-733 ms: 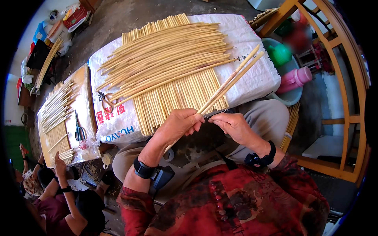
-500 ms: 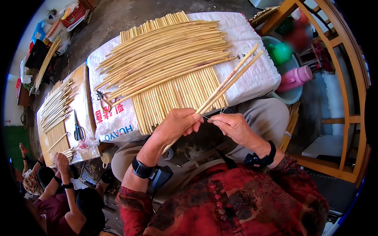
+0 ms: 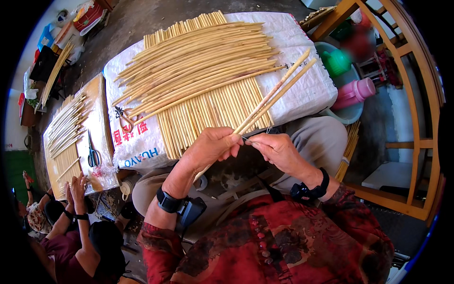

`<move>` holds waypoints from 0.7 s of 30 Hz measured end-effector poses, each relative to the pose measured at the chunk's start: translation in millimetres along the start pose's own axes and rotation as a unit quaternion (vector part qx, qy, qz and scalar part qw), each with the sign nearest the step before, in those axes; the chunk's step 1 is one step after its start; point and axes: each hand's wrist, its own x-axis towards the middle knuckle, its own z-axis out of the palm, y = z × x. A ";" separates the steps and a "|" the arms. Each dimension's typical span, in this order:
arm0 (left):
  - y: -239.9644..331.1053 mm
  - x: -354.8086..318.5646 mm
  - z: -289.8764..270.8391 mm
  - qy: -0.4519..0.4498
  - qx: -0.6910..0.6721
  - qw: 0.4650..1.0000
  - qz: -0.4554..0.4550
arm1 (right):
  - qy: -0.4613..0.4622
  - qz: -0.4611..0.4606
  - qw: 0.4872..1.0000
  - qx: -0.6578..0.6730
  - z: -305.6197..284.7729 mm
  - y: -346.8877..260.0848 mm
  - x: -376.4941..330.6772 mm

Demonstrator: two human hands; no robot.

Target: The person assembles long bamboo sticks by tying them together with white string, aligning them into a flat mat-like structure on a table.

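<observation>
My left hand [image 3: 211, 146] grips two long pale bamboo sticks [image 3: 279, 89] near their lower end; they slant up to the right over the work surface. Close beside it, my right hand [image 3: 276, 150] pinches a thin thread or wire [image 3: 247, 139] at the sticks, fingertips almost touching the left hand. Ahead, a white woven sack [image 3: 298, 90] covers a board across my lap, with a mat of short bamboo slats [image 3: 213, 113] and a pile of long sticks [image 3: 198, 61] on top.
At left a co-worker's hands [image 3: 75, 189] rest by another board [image 3: 101, 123] holding sticks and scissors [image 3: 92, 154]. A basin with a green object [image 3: 336, 61] and a pink flask [image 3: 355, 91] sits at right, beside a wooden chair frame [image 3: 416, 142]. More sticks [image 3: 349, 147] lie by my right knee.
My hands have kept their place at the two sticks; the right hand's fingers shifted slightly at the thread. The co-worker's hands stay at the left board.
</observation>
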 end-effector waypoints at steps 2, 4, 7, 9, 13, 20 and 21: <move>1.7 -0.3 -1.2 0.000 0.008 1.000 0.001 | 0.002 -0.001 1.000 0.006 1.1 1.1 1.2; 2.4 0.7 -3.6 -0.006 0.010 1.000 0.003 | 0.006 0.010 1.000 0.023 2.4 2.8 2.6; 6.0 1.3 -4.7 0.013 0.018 1.000 0.001 | 0.006 0.009 1.000 0.012 -0.9 5.9 8.9; 3.8 3.4 -10.0 0.007 0.017 0.999 0.036 | 0.015 0.024 0.999 0.033 -2.6 8.1 10.0; 4.1 0.8 -12.7 -0.011 0.074 0.997 0.019 | -0.002 0.063 0.997 0.048 -4.5 3.5 8.9; 4.6 -3.1 -5.0 -0.012 0.082 0.997 0.003 | 0.007 0.037 0.999 -0.036 -5.0 -2.1 9.4; 2.9 -3.3 -5.3 -0.009 0.074 0.997 0.007 | 0.010 0.012 0.998 -0.056 -4.7 -3.5 9.9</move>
